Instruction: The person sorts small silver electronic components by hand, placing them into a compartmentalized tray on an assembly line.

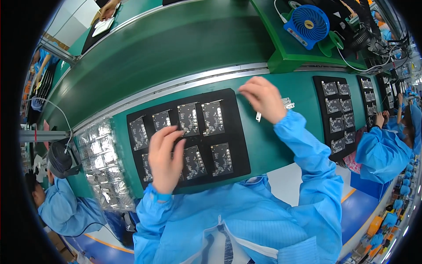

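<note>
In front of me lies a black foam tray (226, 180) bearing two rows of dark circuit boards, such as one at the far right corner (213, 118). Over its near row hovers my left hand (163, 159), fingers and thumb apart, partly covering the boards beneath. Just past the tray's right edge is my right hand (266, 99), its thumb and fingertips drawn together; whatever they may hold is too small to make out. Beside that hand, several small pale metal brackets (288, 104) lie on the green mat (274, 149).
Left of the tray stands a clear plastic blister tray (103, 163) with shiny parts, near a dark fan (62, 159). A metal rail (198, 79) runs behind. A blue fan (307, 26) sits on a green shelf. More board trays (330, 127) lie rightward, beside a co-worker in blue (382, 152).
</note>
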A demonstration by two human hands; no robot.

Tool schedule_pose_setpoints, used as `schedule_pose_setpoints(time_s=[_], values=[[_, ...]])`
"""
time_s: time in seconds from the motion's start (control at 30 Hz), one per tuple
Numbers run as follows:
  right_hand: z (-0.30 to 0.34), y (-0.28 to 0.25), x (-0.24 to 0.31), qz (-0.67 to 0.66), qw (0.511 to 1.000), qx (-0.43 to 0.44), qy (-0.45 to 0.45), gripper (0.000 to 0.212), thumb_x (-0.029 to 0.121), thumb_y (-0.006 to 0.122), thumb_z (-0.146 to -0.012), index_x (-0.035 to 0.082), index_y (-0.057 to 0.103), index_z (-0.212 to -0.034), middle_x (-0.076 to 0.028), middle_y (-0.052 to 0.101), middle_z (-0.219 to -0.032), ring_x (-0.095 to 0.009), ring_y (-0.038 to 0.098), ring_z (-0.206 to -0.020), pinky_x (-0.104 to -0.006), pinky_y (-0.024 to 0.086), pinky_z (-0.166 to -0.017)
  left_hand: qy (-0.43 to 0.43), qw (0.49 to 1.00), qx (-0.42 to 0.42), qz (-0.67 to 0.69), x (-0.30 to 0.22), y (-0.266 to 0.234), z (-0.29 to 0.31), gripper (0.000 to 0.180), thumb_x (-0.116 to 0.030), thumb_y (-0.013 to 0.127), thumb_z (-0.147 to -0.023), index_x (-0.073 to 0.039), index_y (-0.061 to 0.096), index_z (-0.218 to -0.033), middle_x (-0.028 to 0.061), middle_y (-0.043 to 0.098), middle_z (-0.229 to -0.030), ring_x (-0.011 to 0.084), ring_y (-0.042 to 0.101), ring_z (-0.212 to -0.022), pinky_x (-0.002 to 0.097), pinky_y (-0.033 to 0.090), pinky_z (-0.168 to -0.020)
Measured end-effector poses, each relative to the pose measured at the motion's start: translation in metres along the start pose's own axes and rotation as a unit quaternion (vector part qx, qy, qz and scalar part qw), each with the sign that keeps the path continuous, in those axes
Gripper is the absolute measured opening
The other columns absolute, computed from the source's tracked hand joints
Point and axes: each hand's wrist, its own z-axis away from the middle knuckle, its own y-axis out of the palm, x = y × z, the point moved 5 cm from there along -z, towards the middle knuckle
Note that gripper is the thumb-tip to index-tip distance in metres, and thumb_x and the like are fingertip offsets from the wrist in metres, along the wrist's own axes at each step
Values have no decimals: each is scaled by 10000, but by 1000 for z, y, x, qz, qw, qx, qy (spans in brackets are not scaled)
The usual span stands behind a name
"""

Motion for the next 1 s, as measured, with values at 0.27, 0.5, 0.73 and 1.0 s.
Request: schedule_pose_setpoints(time_s=[0.27, 0.5, 0.73, 1.0], values=[[26, -14, -18, 52, 994, 90, -33, 144, 24, 706, -771, 73, 723, -906, -37, 642, -896, -255, 596, -870, -375, 499, -758, -156, 979, -13, -130, 72, -59, 75, 345, -46, 633, -906, 9, 571, -1241, 171, 535, -1242, 332, 540, -1132, 384, 444, -968], [31, -15, -18, 81, 989, 123, -16, 134, 78, 741, -776, 60, 695, -900, -55, 612, -916, -257, 579, -869, -376, 493, -763, -152, 981, 20, -123, 76, -47, 91, 504, -71, 729, -833, 25, 541, -1290, 189, 519, -1233, 358, 519, -1130, 400, 435, -956], [29, -22, -24, -39, 983, 155, 87, 163, 59, 715, -815, 54, 666, -970, -53, 621, -829, -207, 612, -816, -333, 495, -725, -186, 980, 21, -72, 89, -48, 90, 571, -30, 797, -732, -2, 565, -1253, 134, 533, -1069, 290, 561, -941, 362, 480, -795], [53, -13, -34, -285, 880, 172, 340, 163, 91, 680, -912, 5, 681, -1050, -28, 700, -875, -52, 606, -694, -206, 480, -594, -264, 964, -21, 3, 98, -53, 94, 404, 27, 770, -757, -24, 581, -1110, 53, 552, -912, 142, 523, -790, 275, 462, -712]])
